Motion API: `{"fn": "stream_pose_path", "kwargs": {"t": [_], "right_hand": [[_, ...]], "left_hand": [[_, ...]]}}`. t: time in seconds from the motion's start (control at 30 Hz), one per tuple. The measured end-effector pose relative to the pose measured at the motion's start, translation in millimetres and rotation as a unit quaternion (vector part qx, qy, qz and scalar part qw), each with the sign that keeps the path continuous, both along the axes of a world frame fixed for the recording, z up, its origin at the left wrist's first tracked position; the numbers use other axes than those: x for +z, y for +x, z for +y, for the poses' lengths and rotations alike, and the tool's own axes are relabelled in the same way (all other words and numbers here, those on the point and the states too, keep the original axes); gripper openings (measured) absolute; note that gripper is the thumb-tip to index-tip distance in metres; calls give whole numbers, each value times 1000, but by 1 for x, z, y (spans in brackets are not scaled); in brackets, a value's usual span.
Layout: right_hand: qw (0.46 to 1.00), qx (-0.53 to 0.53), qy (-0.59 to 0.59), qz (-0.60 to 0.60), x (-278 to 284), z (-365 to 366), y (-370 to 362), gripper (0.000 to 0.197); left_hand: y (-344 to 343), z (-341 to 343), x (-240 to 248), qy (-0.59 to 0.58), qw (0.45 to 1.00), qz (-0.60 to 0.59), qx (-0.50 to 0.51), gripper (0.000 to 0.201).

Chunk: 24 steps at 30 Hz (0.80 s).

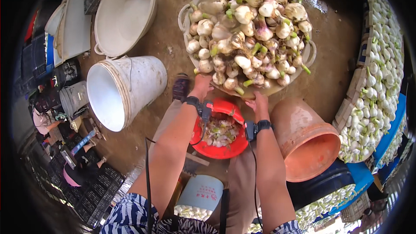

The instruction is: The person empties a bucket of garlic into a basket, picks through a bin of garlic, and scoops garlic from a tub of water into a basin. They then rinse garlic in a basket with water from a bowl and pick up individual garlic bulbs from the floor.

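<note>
A large pale basin [185, 25] with side handles is heaped with garlic bulbs [251, 26], many dirty and with short green stem stubs. At its near rim, my left hand [202, 86] grips on the left side. My right hand [259, 103] holds the same rim farther right, its fingers partly hidden at the edge. Each wrist wears a dark strap with a small device and a cable. Just below the hands, between my legs, sits a red basin [216, 151] with garlic peelings and trimmings [221, 131] inside.
A white bucket [147, 78] lies tipped to the left, below a leaning pale tub [125, 15]. An orange bucket [303, 138] lies on its side at right. Garlic piles [372, 99] line the right edge. Other people [80, 169] are at far left. A blue-grey bucket [201, 190] stands below.
</note>
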State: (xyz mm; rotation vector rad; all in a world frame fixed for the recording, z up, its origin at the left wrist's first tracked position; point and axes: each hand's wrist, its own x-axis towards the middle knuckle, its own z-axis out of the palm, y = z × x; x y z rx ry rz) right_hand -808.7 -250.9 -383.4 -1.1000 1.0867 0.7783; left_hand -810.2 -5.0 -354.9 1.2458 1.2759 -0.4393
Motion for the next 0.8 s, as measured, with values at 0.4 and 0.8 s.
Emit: {"fn": "stream_pose_path", "kwargs": {"t": [0.4,0.8], "right_hand": [[850,425,-260,-170,99,-26,-102,61],[823,475,-279,-138,100,20,-131,31]], "left_hand": [[-60,-17,87,246,859,-4,-449,38],[-123,52,107,200,853,86,-475,30]]}}
